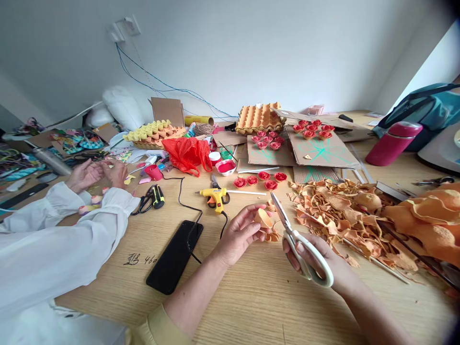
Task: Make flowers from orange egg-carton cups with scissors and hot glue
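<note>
My left hand point(240, 233) pinches a small orange egg-carton cup piece point(263, 218) just above the wooden table point(251, 297). My right hand point(318, 261) grips white-handled scissors point(295, 237), blades partly apart and pointing up-left toward the cup piece. A few small orange scraps point(272, 235) lie under the cup piece. A heap of orange carton cuttings point(338, 215) spreads just right of the scissors.
A yellow glue gun point(214, 196), black phone point(175, 256) and cable lie left of my hands. Red paper roses point(260, 178), painted cardboard point(321, 151), egg trays point(259, 117), a red bag point(187, 153) and pink bottle point(393, 142) sit behind. Another person in white sleeves point(53, 239) works at left.
</note>
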Available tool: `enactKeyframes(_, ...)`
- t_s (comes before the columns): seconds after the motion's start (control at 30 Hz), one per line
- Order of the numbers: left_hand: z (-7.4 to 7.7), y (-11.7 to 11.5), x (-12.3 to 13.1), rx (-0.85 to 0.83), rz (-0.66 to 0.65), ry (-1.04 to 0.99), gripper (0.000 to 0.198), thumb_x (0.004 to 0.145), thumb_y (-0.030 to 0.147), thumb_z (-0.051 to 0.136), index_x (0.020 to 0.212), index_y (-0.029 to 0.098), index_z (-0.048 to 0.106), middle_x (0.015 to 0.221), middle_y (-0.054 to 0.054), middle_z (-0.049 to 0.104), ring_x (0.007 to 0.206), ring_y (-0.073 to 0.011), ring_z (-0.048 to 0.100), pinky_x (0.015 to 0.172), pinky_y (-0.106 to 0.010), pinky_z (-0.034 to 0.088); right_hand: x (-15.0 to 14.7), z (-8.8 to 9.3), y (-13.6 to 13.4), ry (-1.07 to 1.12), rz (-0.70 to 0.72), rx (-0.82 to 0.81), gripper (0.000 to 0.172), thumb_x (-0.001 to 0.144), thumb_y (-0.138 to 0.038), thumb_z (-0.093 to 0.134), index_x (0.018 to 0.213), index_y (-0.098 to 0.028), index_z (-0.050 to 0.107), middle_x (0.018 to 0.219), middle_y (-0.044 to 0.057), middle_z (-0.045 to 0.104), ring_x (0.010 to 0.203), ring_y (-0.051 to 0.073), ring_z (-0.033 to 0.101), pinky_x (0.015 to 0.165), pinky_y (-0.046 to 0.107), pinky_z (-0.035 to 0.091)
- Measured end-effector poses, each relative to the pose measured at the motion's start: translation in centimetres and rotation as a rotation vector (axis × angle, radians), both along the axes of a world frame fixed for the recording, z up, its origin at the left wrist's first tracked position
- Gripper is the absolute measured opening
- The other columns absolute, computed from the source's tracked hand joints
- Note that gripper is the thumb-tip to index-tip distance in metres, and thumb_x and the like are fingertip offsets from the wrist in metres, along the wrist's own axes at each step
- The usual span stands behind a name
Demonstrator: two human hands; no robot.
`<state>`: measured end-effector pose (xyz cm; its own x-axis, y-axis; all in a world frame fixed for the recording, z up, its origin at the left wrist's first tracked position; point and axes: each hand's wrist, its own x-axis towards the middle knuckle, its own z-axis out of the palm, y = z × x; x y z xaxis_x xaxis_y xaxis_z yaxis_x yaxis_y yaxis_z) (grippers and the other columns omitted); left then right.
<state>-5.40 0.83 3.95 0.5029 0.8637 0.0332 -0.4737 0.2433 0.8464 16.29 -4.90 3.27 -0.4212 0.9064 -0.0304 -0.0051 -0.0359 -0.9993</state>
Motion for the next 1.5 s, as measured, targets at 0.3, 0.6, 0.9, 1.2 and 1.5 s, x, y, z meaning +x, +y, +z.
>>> enactKeyframes(0.3,-0.5,0.2,0.2,0.218,0.224,0.197,0.039,0.08,0.034,0.082,0.115,0.025,0.068,0.108,-0.003,0.065,0.1,-0.0155,0.061,0.082,-0.023,0.05,-0.7,0.5,-0.2,-0.486,-0.153,0.285,0.025,0.095,-0.042,0.054,0.083,-0.021,0.059,0.077,0.002,0.061,0.072,0.019,0.055,0.068,0.032,0.043)
enactKeyframes(0.6,-0.3,0.1,0.2,0.236,0.222,0.191,0.038,0.079,0.032,0.082,0.114,0.024,0.068,0.113,-0.004,0.067,0.108,-0.0187,0.062,0.094,-0.029,0.051,-0.3,0.0,0.0,-0.668,-0.199,0.561,0.015,0.096,-0.037,0.058,0.091,-0.023,0.057,0.088,0.002,0.066,0.082,0.021,0.059,0.08,0.037,0.044)
enactKeyframes(0.9,-0.3,0.2,0.3,0.239,0.213,0.193,0.04,0.077,0.03,0.084,0.113,0.023,0.069,0.114,-0.005,0.071,0.106,-0.0186,0.065,0.095,-0.03,0.051,-0.2,-0.4,0.1,-0.762,-0.217,0.692,0.018,0.096,-0.036,0.061,0.089,-0.023,0.05,0.085,0.001,0.061,0.08,0.021,0.056,0.082,0.039,0.039)
enactKeyframes(1.2,-0.1,0.0,0.3,0.25,0.211,0.169,0.039,0.077,0.028,0.084,0.113,0.024,0.07,0.124,-0.006,0.069,0.114,-0.0203,0.064,0.101,-0.032,0.051,0.0,-0.5,0.1,-0.758,-0.212,0.746,0.02,0.093,-0.024,0.06,0.081,-0.023,0.043,0.073,-0.003,0.052,0.067,0.017,0.047,0.076,0.037,0.035)
enactKeyframes(1.5,-0.2,-0.1,0.3,0.262,0.224,0.18,0.041,0.078,0.029,0.083,0.115,0.023,0.068,0.124,-0.008,0.068,0.113,-0.0209,0.064,0.097,-0.032,0.052,0.1,-0.3,0.0,-0.731,-0.21,0.758,0.026,0.094,-0.025,0.059,0.077,-0.024,0.04,0.069,-0.004,0.049,0.065,0.016,0.046,0.072,0.034,0.038)
